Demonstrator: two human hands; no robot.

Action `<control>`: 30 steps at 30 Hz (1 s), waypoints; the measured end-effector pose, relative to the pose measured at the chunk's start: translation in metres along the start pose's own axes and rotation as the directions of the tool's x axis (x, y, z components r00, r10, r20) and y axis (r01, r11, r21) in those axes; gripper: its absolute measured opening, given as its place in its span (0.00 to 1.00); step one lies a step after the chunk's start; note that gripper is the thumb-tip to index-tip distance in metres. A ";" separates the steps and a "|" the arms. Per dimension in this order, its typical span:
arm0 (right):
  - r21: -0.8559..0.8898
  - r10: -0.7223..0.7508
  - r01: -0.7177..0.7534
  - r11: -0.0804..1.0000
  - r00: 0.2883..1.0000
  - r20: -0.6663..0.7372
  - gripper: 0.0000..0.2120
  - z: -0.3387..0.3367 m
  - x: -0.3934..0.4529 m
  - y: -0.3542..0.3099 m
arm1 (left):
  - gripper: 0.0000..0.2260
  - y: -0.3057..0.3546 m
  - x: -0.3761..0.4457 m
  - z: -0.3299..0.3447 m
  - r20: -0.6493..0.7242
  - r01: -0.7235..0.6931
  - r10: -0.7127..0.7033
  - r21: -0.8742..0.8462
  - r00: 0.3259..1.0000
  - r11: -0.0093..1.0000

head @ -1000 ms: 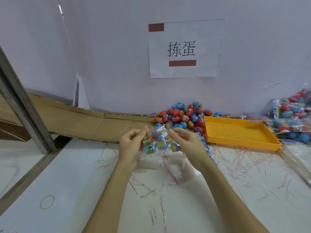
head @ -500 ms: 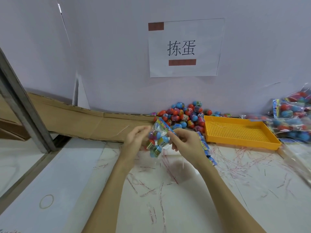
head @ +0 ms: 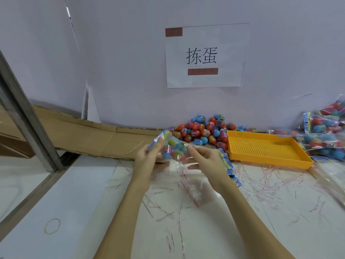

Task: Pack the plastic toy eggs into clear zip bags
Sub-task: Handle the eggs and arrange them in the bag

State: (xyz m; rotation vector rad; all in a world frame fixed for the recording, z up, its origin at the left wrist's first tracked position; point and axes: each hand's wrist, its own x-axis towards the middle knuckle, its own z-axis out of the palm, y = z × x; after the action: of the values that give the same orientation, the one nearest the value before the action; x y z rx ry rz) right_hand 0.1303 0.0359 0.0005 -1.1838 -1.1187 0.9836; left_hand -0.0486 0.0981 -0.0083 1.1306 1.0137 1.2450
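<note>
I see the left hand (head: 147,156) and right hand (head: 203,156) both pinching a clear bag (head: 173,148) of toy eggs above the table (head: 93,202), in front of the loose egg pile (head: 203,130). The wall sign (head: 205,56) reads "拣蛋". The bag's printed header is too blurred to read.

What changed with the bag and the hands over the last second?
The bag of eggs turned from hanging upright to lying tilted, its printed top swung left. The left hand now grips that top; the right hand holds the other end. Egg pile and tray unchanged.
</note>
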 end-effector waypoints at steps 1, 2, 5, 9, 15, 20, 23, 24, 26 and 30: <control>-0.021 -0.006 0.006 1.000 1.000 -0.007 0.10 -0.001 0.000 0.000 | 0.26 -0.001 0.000 -0.001 -0.076 -0.063 0.072 0.113 0.995 0.992; -0.055 -0.009 0.008 0.998 1.000 -0.005 0.10 -0.003 0.000 0.000 | 0.27 -0.003 0.000 -0.001 -0.101 -0.069 0.086 0.155 0.991 0.985; -0.191 0.017 -0.006 0.982 0.998 0.056 0.09 -0.002 0.000 0.000 | 0.23 -0.004 0.000 0.000 -0.054 0.057 -0.052 0.099 0.997 0.993; -0.168 0.023 -0.010 0.986 0.997 0.073 0.12 0.002 -0.003 -0.002 | 0.12 -0.007 0.000 -0.001 -0.016 -0.100 0.103 0.143 0.995 0.985; -0.098 -0.010 0.015 0.995 0.999 0.049 0.10 0.000 -0.005 -0.005 | 0.07 -0.005 0.000 0.001 -0.065 -0.257 0.275 0.199 0.959 0.946; -0.061 -0.050 0.053 0.997 0.998 0.045 0.10 0.007 -0.006 -0.003 | 0.09 -0.011 -0.003 0.003 -0.090 -0.354 0.422 0.404 0.902 0.843; -0.045 -0.016 0.018 0.999 0.998 0.054 0.13 0.005 -0.005 -0.005 | 0.19 -0.009 -0.007 0.002 -0.042 -0.424 0.495 0.457 0.868 0.782; -0.028 -0.003 0.004 1.000 0.999 0.044 0.13 0.003 -0.005 -0.005 | 0.21 -0.008 -0.008 0.003 -0.046 -0.421 0.492 0.455 0.869 0.785; 0.004 0.063 -0.064 0.998 0.991 0.116 0.16 0.000 -0.004 -0.006 | 0.19 -0.009 -0.007 0.005 -0.066 -0.410 0.490 0.454 0.869 0.791; -0.032 0.147 -0.145 0.989 0.926 0.348 0.19 -0.006 -0.004 -0.004 | 0.15 -0.009 -0.004 0.005 -0.131 -0.391 0.483 0.424 0.866 0.817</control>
State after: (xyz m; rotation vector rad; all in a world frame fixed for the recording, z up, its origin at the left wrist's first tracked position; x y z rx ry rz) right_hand 0.1351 0.0303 0.0036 -1.1352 -1.3245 1.3465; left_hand -0.0422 0.0939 -0.0161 1.6227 1.2555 1.6232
